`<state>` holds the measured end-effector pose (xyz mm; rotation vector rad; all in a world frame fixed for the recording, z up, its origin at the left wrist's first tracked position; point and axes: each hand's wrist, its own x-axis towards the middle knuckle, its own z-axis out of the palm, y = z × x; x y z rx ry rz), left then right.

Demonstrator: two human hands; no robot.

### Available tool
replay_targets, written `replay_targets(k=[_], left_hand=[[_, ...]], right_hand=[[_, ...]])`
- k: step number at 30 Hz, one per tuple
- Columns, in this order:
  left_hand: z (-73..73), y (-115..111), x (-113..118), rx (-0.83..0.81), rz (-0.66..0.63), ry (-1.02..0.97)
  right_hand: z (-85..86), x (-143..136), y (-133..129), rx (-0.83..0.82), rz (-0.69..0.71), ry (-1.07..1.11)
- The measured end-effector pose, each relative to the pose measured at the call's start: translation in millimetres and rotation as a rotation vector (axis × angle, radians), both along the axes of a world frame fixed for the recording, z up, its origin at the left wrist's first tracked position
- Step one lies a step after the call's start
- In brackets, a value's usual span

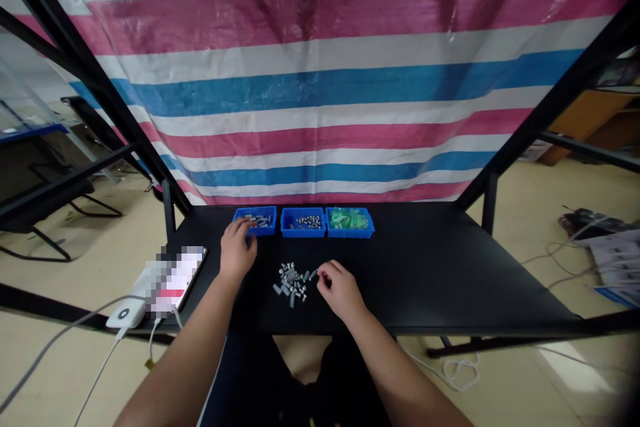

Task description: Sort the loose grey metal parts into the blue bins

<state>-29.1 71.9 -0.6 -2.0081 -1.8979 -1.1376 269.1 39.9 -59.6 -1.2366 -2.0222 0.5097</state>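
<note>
At the left blue bin [273, 229], which holds grey metal cylinders, my left hand [239, 244] reaches over the front left corner with its fingers bent; what they hold, if anything, is too small to tell. A loose pile of small metal parts [290, 280] lies on the black table in front of the bins. Just right of the pile, my right hand [340, 287] pinches a small metal part [313, 275] at its fingertips. The middle blue bin [303, 233] contains small metal pieces, and the right blue bin [351, 233] contains green packets.
A phone [187, 277] and a white device [126, 313] with cables lie at the left of the black table [430, 273]. Black frame posts rise at both sides. Behind the bins hangs a striped sheet [310, 100].
</note>
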Motion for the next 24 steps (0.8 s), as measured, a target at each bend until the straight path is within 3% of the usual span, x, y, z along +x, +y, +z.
replay_targets(k=[3,6,9,12,16,19,21,24], left_hand=[[-17.8,-31.6,14.8,-0.131,-0.142,-0.102],[-28.7,-60.4,29.3,-0.251,-0.269,-0.164],[-28.2,-81.2,39.3,-0.339,-0.354,-0.156],[-23.3,-93.2,43.1,-0.379,-0.407,-0.083],[-25.4,-96.8,41.6,-0.401,-0.419,0.016],[-33.6,-94.2,39.2,-0.369,-0.409,-0.028],[-38.8,-92.3,38.0,-0.345,-0.410,-0.077],[-43.6,-91.7,37.5,-0.319,-0.393,-0.104]], right_hand=[[8.5,-0.1,12.9,-0.060,0.056,0.008],[29.1,-7.4,38.9,-0.061,0.131,0.079],[53.6,-19.8,64.5,0.004,-0.046,0.268],[67.1,-26.2,72.2,0.040,-0.197,0.275],[54.5,-13.9,53.6,-0.084,-0.060,0.061],[33.3,-0.5,37.9,-0.188,0.118,-0.093],[24.9,3.1,34.7,-0.193,0.158,-0.171],[32.6,-1.4,43.8,-0.218,0.169,-0.270]])
